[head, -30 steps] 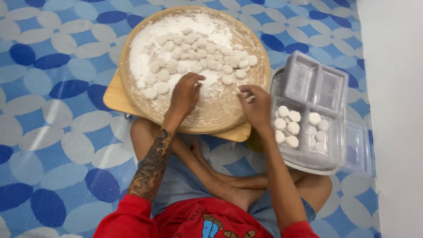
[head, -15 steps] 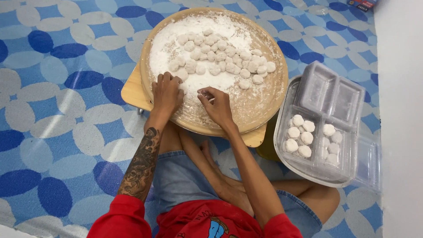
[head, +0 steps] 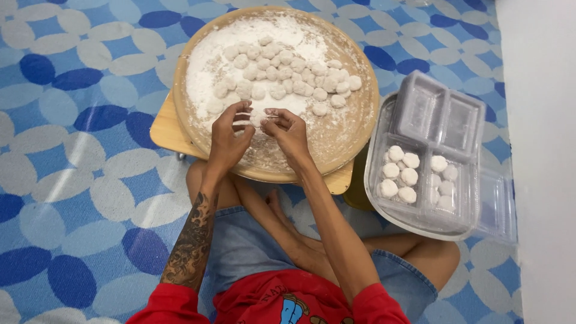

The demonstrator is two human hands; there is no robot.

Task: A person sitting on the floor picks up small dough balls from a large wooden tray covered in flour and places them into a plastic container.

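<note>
Left hand point(head: 228, 135) and right hand point(head: 288, 132) pinch one small white floured dough ball point(head: 257, 118) together over the round floured wooden tray point(head: 354, 129). More white dough balls point(head: 282, 75) lie on the tray beyond the hands; a clear plastic compartment box point(head: 435, 156) sits right of the tray.

A blue and white patterned floor mat point(head: 78, 180) covers the floor. On it stands a low wooden counter point(head: 165, 129) with rounded corners, bearing a round floured wooden tray point(head: 354, 129) that overhangs its far edge. Just beside the counter's right edge, clear plastic containers point(head: 444, 120) rest on the mat.
</note>
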